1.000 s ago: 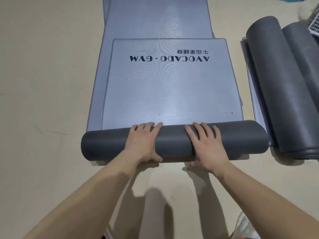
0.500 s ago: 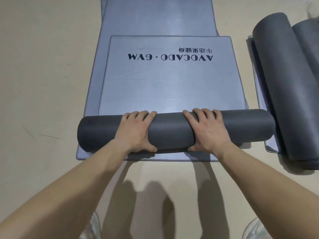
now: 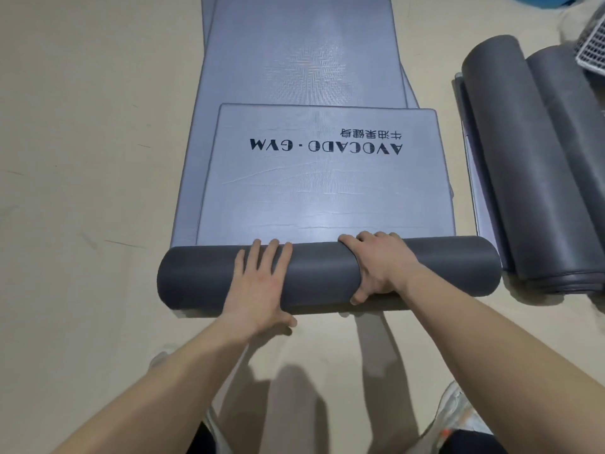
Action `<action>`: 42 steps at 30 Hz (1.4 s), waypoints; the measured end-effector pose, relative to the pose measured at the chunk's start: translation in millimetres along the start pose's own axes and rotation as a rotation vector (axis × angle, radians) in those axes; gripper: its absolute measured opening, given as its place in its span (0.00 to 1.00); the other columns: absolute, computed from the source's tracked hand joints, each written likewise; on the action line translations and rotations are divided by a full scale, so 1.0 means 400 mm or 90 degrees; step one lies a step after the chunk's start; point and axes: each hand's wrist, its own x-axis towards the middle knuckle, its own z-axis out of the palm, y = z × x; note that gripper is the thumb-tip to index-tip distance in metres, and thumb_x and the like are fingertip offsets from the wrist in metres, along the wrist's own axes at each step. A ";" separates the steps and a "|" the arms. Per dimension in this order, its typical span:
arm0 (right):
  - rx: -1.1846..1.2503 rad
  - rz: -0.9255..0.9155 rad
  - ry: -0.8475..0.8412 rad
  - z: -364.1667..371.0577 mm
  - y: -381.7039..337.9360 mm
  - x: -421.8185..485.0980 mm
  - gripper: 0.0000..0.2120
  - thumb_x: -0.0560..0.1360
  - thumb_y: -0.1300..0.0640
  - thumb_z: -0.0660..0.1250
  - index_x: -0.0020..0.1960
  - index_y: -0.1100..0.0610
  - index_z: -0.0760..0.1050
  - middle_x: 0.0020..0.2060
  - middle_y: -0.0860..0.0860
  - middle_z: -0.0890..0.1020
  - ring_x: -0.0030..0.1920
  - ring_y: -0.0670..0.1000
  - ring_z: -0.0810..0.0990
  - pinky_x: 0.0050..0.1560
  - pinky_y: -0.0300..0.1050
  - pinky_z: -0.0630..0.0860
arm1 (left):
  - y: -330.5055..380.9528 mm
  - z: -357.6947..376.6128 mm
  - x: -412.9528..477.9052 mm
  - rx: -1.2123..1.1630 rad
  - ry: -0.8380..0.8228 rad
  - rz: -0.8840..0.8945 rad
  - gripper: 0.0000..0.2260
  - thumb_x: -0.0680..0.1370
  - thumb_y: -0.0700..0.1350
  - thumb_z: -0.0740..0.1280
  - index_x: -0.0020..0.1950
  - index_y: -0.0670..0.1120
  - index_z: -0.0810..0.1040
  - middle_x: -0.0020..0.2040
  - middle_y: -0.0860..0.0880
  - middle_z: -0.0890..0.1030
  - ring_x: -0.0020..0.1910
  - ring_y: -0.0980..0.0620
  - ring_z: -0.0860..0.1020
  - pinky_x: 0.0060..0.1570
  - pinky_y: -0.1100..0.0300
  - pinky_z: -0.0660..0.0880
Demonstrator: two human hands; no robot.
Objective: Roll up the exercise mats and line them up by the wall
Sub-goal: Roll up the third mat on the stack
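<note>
A grey mat lies flat on the floor, its free part (image 3: pixel 324 198) printed "AVOCADO · GYM". Its near end is wound into a dark grey roll (image 3: pixel 327 273) lying crosswise in front of me. My left hand (image 3: pixel 262 286) presses flat on top of the roll, fingers straight, thumb down at the near side. My right hand (image 3: pixel 379 267) grips the roll, with the fingers curled over its far side and the thumb on its near side. A second flat mat (image 3: pixel 294 50) lies underneath and stretches further away.
Two rolled dark grey mats (image 3: pixel 510 165) (image 3: pixel 569 152) lie side by side on a flat mat at the right, close to my roll's right end. A white mesh basket (image 3: pixel 592 50) sits at the far right. Beige floor (image 3: pixel 82 191) spreads to the left. My shoes show at the bottom.
The roll has moved forward over the flat mat and grown thicker. My right fingers went from lying flat to curling over the roll; my left hand shifted back toward the near side.
</note>
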 end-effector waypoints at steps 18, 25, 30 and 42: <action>-0.025 0.051 0.209 0.039 0.054 0.075 0.69 0.49 0.25 0.77 0.81 0.49 0.53 0.76 0.57 0.64 0.76 0.62 0.61 0.76 0.65 0.56 | -0.093 -0.064 0.190 0.011 0.103 0.029 0.59 0.57 0.75 0.73 0.81 0.54 0.52 0.79 0.49 0.64 0.76 0.44 0.64 0.76 0.48 0.58; -0.088 0.008 0.213 -0.019 0.098 0.130 0.58 0.55 0.28 0.74 0.77 0.48 0.55 0.66 0.53 0.73 0.63 0.60 0.75 0.66 0.58 0.68 | -0.130 -0.154 0.279 -0.020 -0.006 0.047 0.55 0.56 0.75 0.73 0.78 0.55 0.59 0.68 0.50 0.76 0.60 0.44 0.77 0.62 0.48 0.73; -0.069 -0.022 0.093 0.000 0.040 0.032 0.55 0.57 0.30 0.73 0.77 0.45 0.53 0.66 0.51 0.73 0.62 0.58 0.75 0.66 0.56 0.69 | -0.106 -0.118 0.178 -0.082 -0.173 0.040 0.56 0.55 0.73 0.76 0.78 0.56 0.59 0.63 0.50 0.76 0.59 0.44 0.77 0.60 0.48 0.75; 0.008 0.057 0.066 0.027 -0.016 -0.036 0.64 0.55 0.31 0.79 0.80 0.44 0.48 0.71 0.52 0.70 0.70 0.59 0.70 0.73 0.63 0.61 | -0.026 -0.056 0.034 -0.068 -0.019 -0.016 0.59 0.63 0.73 0.75 0.82 0.57 0.44 0.83 0.49 0.52 0.82 0.43 0.49 0.79 0.42 0.46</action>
